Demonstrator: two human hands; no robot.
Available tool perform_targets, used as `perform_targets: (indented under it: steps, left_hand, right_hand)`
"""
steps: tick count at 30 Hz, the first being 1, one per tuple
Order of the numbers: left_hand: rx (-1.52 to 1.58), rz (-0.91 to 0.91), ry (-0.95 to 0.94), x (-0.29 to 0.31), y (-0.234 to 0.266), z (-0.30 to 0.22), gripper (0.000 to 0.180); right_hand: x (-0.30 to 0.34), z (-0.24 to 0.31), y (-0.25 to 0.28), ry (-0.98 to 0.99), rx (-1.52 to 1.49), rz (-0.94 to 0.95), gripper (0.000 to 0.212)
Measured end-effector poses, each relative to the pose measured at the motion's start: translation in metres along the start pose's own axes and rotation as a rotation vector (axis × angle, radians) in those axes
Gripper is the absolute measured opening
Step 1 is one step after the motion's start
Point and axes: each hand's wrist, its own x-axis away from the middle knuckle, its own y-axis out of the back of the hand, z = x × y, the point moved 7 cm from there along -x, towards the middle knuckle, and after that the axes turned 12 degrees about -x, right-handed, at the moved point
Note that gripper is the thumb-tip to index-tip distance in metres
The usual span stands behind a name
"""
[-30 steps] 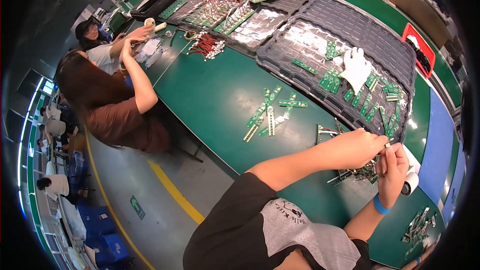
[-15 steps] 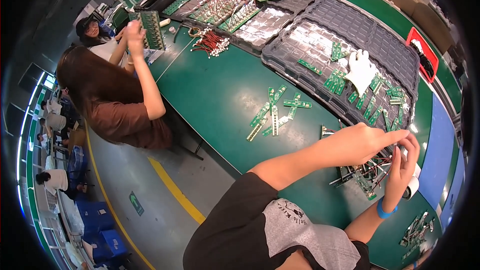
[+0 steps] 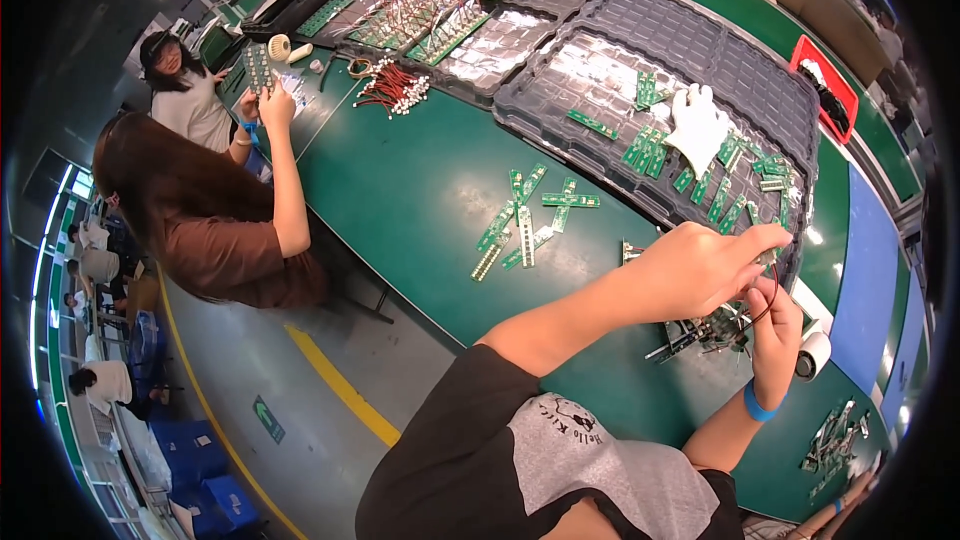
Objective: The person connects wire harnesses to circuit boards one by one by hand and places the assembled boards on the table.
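My two hands meet above the right side of the green table, fingers pinched together. A small green circuit board point(image 3: 768, 256) shows in part between the fingertips of my left hand point(image 3: 695, 265). Just below it, my right hand point(image 3: 777, 335), with a blue band at the wrist, pinches a thin dark red and black wire point(image 3: 768, 302) that curves down from the fingers. Where wire and board meet is hidden by the fingers. Under my hands lies a tangle of wired circuit boards point(image 3: 700, 332), partly covered by my left forearm.
Narrow green boards point(image 3: 526, 230) lie loose mid-table. A black tray point(image 3: 520, 125) holds more boards and a white glove point(image 3: 697, 128). Red wires with white connectors point(image 3: 392, 88) are piled farther left. A small white fan point(image 3: 813, 352) stands right; a co-worker point(image 3: 210, 220) sits left.
My hands have come closer together, and a board and curved wire now show between them. The view has shifted slightly. The co-worker at left has lowered the board panel.
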Motion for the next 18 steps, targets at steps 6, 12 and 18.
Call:
perform_targets:
  steps: [6,12,18]
  left_hand:
    - [-0.024,0.061,0.064,0.002,-0.002,0.008,0.038]
    - [-0.227,0.237,0.226,0.003,-0.009,0.019,0.043]
    - [-0.246,0.229,0.226,0.007,-0.013,0.034,0.028]
  right_hand:
    - [-0.004,-0.005,0.005,-0.02,-0.16,-0.102,0.013]
    - [-0.001,-0.005,0.022,0.062,-0.543,-0.379,0.014]
    - [0.001,-0.01,0.032,0.09,-0.626,-0.29,0.014]
